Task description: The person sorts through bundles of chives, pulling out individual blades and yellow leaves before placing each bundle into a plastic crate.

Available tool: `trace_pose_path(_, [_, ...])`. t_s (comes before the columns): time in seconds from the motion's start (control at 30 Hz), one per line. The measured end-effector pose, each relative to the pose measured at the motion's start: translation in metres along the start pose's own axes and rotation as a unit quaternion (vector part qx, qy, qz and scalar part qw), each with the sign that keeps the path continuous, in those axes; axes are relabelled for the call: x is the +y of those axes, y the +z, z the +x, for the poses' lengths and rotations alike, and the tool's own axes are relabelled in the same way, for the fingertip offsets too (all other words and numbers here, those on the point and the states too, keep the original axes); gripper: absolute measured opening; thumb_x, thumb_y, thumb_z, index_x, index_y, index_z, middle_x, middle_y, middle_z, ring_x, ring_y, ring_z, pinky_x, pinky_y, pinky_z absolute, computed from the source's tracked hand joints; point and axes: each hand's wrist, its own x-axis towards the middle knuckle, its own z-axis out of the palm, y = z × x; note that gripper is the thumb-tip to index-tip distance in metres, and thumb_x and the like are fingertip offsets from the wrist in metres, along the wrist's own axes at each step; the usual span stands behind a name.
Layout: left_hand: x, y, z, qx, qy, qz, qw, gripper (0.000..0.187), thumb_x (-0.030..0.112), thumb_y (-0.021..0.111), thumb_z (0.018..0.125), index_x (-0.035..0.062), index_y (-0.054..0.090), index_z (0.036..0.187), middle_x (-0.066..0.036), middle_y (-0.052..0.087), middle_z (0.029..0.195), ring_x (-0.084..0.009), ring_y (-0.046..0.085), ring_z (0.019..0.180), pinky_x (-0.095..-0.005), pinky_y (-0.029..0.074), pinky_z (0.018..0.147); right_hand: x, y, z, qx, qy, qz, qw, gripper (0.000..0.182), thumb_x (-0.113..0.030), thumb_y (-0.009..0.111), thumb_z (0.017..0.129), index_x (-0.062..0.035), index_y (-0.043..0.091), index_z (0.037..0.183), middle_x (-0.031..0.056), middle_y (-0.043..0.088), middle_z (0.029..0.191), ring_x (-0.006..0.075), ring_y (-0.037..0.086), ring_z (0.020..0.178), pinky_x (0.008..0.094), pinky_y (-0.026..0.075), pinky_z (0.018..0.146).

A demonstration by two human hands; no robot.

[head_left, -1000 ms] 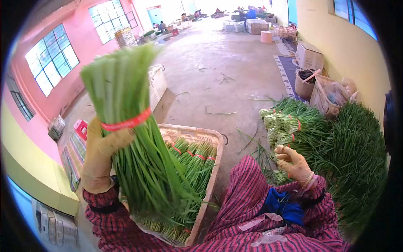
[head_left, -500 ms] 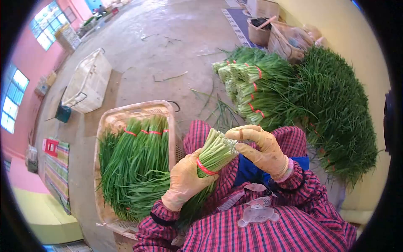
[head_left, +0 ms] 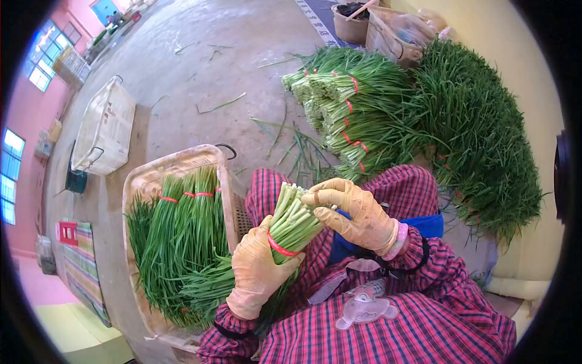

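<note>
Head view: your left hand [head_left: 260,270] clasps the bundle [head_left: 296,230]; slackening could spill stems [head_left: 290,203] toward your right hand [head_left: 357,218], pinch unclear, at two o'clock.

Head-level view, forward and down, close above both hands [head_left: 257,267]

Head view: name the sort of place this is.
Probably a vegetable packing room: red-banded bundles of likely garlic chives are piled on the floor, more lie in a beige crate, and a white crate stands beyond.
</note>
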Motion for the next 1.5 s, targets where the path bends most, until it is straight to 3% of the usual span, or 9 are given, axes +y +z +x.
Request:
trace_pose_path(0.37, [-0.001, -0.01, -0.005, 0.013, 0.037, -0.011, 0.999, 0.1, 0.034, 0.088, 0.059, 0.0005, 0.039, 0.14, -0.018, 0.062, 0.111, -0.0348, 0.06, 0.107, -0.0406, 0.048, 0.091, 0.003, 0.007, 0.011, -0.018, 0.04, 0.048, 0.998, 0.025, -0.016, 0.061, 0.091, -0.0015, 0.064, 0.11, 0.0133, 0.063, 0.105, 0.0259, 0.059, 0.103, 0.0341, 0.046, 0.089])
trace_pose_path(0.43, [-0.003, -0.028, -0.006, -0.101, -0.021, -0.057, 0.993, 0.1, 0.032, 0.088, 0.06, 0.0004, 0.039, 0.14, -0.019, 0.061, 0.118, -0.0336, 0.06, 0.109, -0.038, 0.048, 0.092, 0.005, 0.008, 0.009, 0.004, 0.113, 0.134, 0.984, 0.022, -0.013, 0.059, 0.093, -0.0001, 0.064, 0.109, 0.0114, 0.064, 0.106, 0.0221, 0.06, 0.102, 0.0323, 0.046, 0.09])
trace_pose_path(0.63, [-0.039, -0.161, -0.063, 0.042, -0.184, -0.257, 0.948, 0.067, 0.014, 0.085, 0.066, 0.0003, 0.056, 0.125, -0.007, 0.066, 0.113, -0.0161, 0.063, 0.102, -0.0307, 0.05, 0.09, 0.024, 0.001, 0.004, 0.029, 0.241, 0.282, 0.928, 0.024, -0.01, 0.053, 0.098, 0.0031, 0.06, 0.116, 0.008, 0.065, 0.107, 0.0159, 0.062, 0.099, 0.0298, 0.048, 0.092])
trace_pose_path(0.83, [-0.063, -0.288, -0.078, 0.211, -0.286, 0.042, 0.934, 0.062, 0.001, 0.078, 0.066, 0.0013, 0.056, 0.124, -0.009, 0.068, 0.104, -0.016, 0.064, 0.094, -0.0312, 0.051, 0.084, 0.063, 0.014, 0.005, -0.002, 0.3, 0.31, 0.902, 0.026, -0.015, 0.052, 0.099, 0.0026, 0.06, 0.117, 0.008, 0.066, 0.106, 0.0167, 0.062, 0.099, 0.0309, 0.048, 0.092])
trace_pose_path(0.9, [-0.091, -0.29, -0.052, 0.22, -0.307, 0.095, 0.921, 0.068, 0.003, 0.079, 0.065, 0.0025, 0.053, 0.128, -0.012, 0.068, 0.107, -0.0213, 0.066, 0.095, -0.0333, 0.052, 0.083, 0.07, 0.023, 0.009, -0.021, 0.324, 0.315, 0.892, 0.027, -0.016, 0.051, 0.099, 0.0028, 0.06, 0.117, 0.0083, 0.066, 0.107, 0.0171, 0.062, 0.1, 0.0313, 0.048, 0.092])
trace_pose_path(0.97, [-0.167, -0.277, -0.03, 0.19, -0.176, 0.352, 0.899, 0.077, 0.011, 0.082, 0.063, 0.0033, 0.05, 0.132, -0.016, 0.066, 0.106, -0.0288, 0.066, 0.095, -0.0375, 0.052, 0.081, 0.07, 0.034, 0.015, -0.018, 0.338, 0.315, 0.887, 0.027, -0.015, 0.052, 0.099, 0.0031, 0.06, 0.117, 0.0089, 0.066, 0.107, 0.017, 0.062, 0.099, 0.032, 0.048, 0.092])
trace_pose_path(1.03, [-0.236, -0.251, 0.0, 0.158, -0.22, 0.403, 0.874, 0.089, 0.021, 0.085, 0.06, 0.004, 0.045, 0.137, -0.018, 0.064, 0.102, -0.0341, 0.064, 0.093, -0.0413, 0.051, 0.078, 0.075, 0.042, 0.018, -0.03, 0.341, 0.299, 0.89, 0.026, -0.014, 0.053, 0.098, 0.0032, 0.06, 0.116, 0.0089, 0.066, 0.107, 0.0171, 0.062, 0.098, 0.0322, 0.048, 0.092])
trace_pose_path(1.27, [-0.377, -0.126, 0.086, 0.177, -0.335, 0.225, 0.898, 0.095, 0.039, 0.084, 0.061, 0.011, 0.042, 0.141, -0.018, 0.065, 0.106, -0.0348, 0.064, 0.097, -0.0454, 0.051, 0.081, 0.09, 0.056, 0.033, -0.047, 0.394, 0.243, 0.885, 0.024, -0.009, 0.052, 0.097, 0.0051, 0.059, 0.115, 0.0113, 0.066, 0.105, 0.0194, 0.063, 0.098, 0.0326, 0.05, 0.091])
trace_pose_path(1.5, [-0.451, -0.106, 0.082, 0.137, -0.382, 0.073, 0.911, 0.08, 0.045, 0.082, 0.062, 0.011, 0.054, 0.129, -0.015, 0.068, 0.106, -0.0328, 0.064, 0.1, -0.0425, 0.049, 0.085, 0.107, 0.07, 0.04, -0.041, 0.434, 0.223, 0.872, 0.025, -0.009, 0.053, 0.096, 0.0038, 0.06, 0.116, 0.0112, 0.066, 0.105, 0.0181, 0.063, 0.098, 0.0305, 0.05, 0.088])
